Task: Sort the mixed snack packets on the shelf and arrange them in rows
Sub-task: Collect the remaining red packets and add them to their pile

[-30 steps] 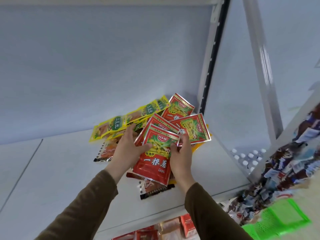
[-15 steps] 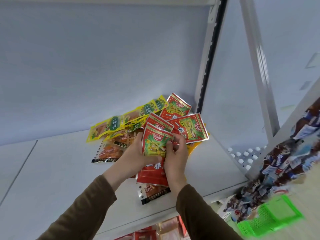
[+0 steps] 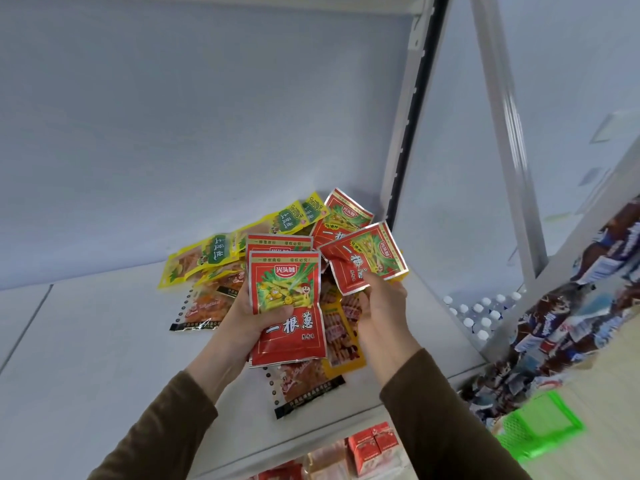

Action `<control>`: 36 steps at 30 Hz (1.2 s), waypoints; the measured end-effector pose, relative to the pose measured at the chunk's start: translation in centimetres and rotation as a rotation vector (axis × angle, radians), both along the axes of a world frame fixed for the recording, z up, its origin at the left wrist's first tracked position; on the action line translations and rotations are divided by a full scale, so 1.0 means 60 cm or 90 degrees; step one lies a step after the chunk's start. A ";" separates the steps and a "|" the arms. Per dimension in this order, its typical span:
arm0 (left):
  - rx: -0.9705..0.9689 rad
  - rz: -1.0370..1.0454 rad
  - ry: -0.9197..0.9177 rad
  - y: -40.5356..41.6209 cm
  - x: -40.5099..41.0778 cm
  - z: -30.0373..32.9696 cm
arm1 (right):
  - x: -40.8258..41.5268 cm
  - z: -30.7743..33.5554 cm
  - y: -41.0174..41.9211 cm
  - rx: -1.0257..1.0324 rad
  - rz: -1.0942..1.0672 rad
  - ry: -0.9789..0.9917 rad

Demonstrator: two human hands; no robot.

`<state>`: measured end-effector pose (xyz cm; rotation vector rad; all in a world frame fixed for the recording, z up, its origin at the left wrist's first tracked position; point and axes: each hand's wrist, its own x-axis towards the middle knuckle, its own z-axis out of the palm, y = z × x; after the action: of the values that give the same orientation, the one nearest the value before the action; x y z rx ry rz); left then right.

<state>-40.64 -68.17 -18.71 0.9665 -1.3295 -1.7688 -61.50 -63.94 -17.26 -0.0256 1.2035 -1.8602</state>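
On the white metal shelf (image 3: 86, 341) the yellow foil packets (image 3: 207, 258) still lie mixed at the back. The left hand (image 3: 249, 317) now grips a small stack of red foil packets (image 3: 287, 306), and the right hand (image 3: 381, 303) has just picked another red packet (image 3: 363, 261) from the pile, so the red sort is growing.

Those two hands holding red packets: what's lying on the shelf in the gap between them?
In the head view, between the left hand and the right hand, an orange-yellow packet printed with sausage-like snacks lies on the shelf, partly under the left hand's red stack.
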 end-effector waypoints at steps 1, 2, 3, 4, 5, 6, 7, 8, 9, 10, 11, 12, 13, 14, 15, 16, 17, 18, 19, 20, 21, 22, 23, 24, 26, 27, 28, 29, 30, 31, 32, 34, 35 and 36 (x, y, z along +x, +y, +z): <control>0.001 0.001 0.001 0.000 0.000 -0.001 | -0.004 0.005 -0.009 0.007 -0.012 -0.007; 0.004 0.004 0.001 0.000 -0.001 -0.002 | -0.007 0.011 -0.017 0.019 -0.017 -0.011; 0.008 0.008 0.000 -0.001 -0.001 -0.002 | -0.010 0.016 -0.026 0.033 -0.017 -0.008; 0.010 0.012 -0.001 -0.001 -0.001 -0.003 | -0.015 0.019 -0.034 0.045 -0.018 0.000; 0.012 0.015 -0.001 0.000 -0.001 -0.003 | -0.019 0.021 -0.042 0.052 -0.021 0.008; 0.013 0.017 0.001 0.000 -0.001 -0.003 | -0.023 0.023 -0.049 0.053 -0.022 0.017; 0.013 0.021 0.002 0.001 -0.001 -0.004 | -0.027 0.024 -0.056 0.046 -0.016 0.030; 0.012 0.026 0.002 0.001 -0.002 -0.005 | -0.029 0.024 -0.063 0.037 -0.003 0.048; 0.013 0.032 0.003 0.002 -0.002 -0.005 | -0.030 0.023 -0.067 0.032 0.014 0.063; 0.016 0.038 0.008 0.003 -0.002 -0.006 | -0.032 0.021 -0.069 0.029 0.026 0.074; 0.020 0.042 0.013 0.004 -0.003 -0.006 | -0.033 0.021 -0.069 0.021 0.032 0.078; 0.025 0.046 0.019 0.005 -0.003 -0.006 | -0.036 0.021 -0.066 0.004 0.028 0.080; 0.031 0.049 0.021 0.005 -0.003 -0.006 | -0.042 0.022 -0.063 -0.018 0.016 0.088; 0.038 0.054 0.023 0.006 -0.003 -0.006 | -0.049 0.023 -0.058 -0.042 0.003 0.107; 0.045 0.061 0.026 0.006 -0.003 -0.006 | -0.056 0.026 -0.052 -0.070 -0.005 0.135; 0.052 0.068 0.031 0.006 -0.003 -0.007 | -0.060 0.031 -0.046 -0.102 0.000 0.160; 0.061 0.077 0.039 0.007 -0.004 -0.007 | -0.058 0.035 -0.040 -0.133 0.020 0.175; 0.073 0.084 0.050 0.008 -0.005 -0.007 | -0.051 0.039 -0.035 -0.158 0.058 0.178; 0.087 0.089 0.060 0.009 -0.006 -0.005 | -0.039 0.041 -0.029 -0.161 0.114 0.188; 0.101 0.095 0.070 0.011 -0.008 -0.003 | -0.023 0.041 -0.025 -0.137 0.180 0.218; 0.118 0.100 0.082 0.014 -0.010 0.001 | -0.007 0.037 -0.020 -0.095 0.242 0.260; 0.141 0.106 0.101 0.017 -0.012 0.005 | 0.007 0.031 -0.017 -0.059 0.283 0.298; 0.166 0.109 0.125 0.021 -0.013 0.010 | 0.019 0.025 -0.015 -0.038 0.295 0.329; 0.184 0.107 0.146 0.024 -0.015 0.015 | 0.028 0.020 -0.013 -0.029 0.291 0.352; 0.177 0.087 0.155 0.031 -0.018 0.025 | 0.041 0.013 -0.012 -0.033 0.277 0.378; 0.159 0.079 0.146 0.035 -0.020 0.030 | 0.048 0.012 -0.011 -0.037 0.273 0.392; 0.142 0.079 0.134 0.038 -0.023 0.033 | 0.056 0.011 -0.010 -0.038 0.267 0.412; 0.129 0.085 0.121 0.041 -0.026 0.035 | 0.064 0.008 -0.009 -0.039 0.258 0.432; 0.117 0.092 0.110 0.042 -0.029 0.034 | 0.071 0.004 -0.009 -0.040 0.249 0.450; 0.107 0.102 0.099 0.044 -0.031 0.032 | 0.076 0.001 -0.008 -0.042 0.244 0.462; 0.101 0.113 0.094 0.045 -0.033 0.029 | 0.079 0.000 -0.007 -0.043 0.247 0.462; 0.106 0.135 0.106 0.047 -0.032 0.025 | 0.078 0.000 -0.007 -0.047 0.264 0.418; 0.115 0.143 0.118 0.047 -0.029 0.024 | 0.072 0.000 -0.007 -0.047 0.264 0.384; 0.125 0.147 0.130 0.047 -0.023 0.021 | 0.062 0.001 -0.010 -0.042 0.247 0.368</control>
<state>-42.04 -65.37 -17.44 0.9724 -0.8936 -1.7864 -57.76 -64.53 -17.19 -0.8243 1.3933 -1.5845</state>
